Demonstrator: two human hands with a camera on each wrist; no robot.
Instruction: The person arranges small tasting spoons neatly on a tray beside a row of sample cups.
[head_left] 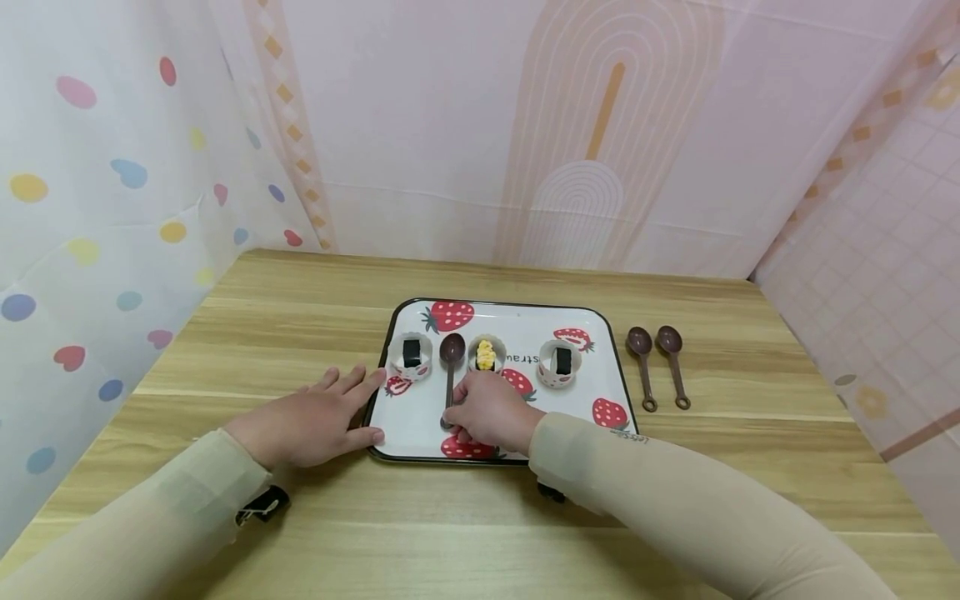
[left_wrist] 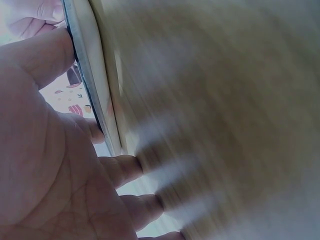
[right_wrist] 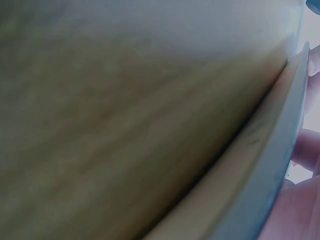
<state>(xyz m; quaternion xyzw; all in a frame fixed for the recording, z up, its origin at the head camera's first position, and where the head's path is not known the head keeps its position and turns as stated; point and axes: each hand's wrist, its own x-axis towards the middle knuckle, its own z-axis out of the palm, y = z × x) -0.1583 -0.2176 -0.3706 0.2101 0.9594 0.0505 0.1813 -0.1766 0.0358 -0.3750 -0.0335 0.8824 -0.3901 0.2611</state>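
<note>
My right hand pinches the handle end of a dark brown spoon, which lies on a white strawberry-print tray. The spoon's bowl points away from me, between two small round cups. In the left cup sits a white piece with a black band, like sushi. A yellow-topped piece is in the middle cup, partly hidden by my right hand. The right cup holds another black-banded piece. My left hand touches the tray's left rim with spread fingers; the left wrist view shows its palm beside that rim.
Two more brown spoons, a nearer one and a farther one, lie side by side right of the tray on the wooden table. Patterned curtains hang behind and at both sides. The right wrist view mostly shows blurred tabletop and the tray's edge.
</note>
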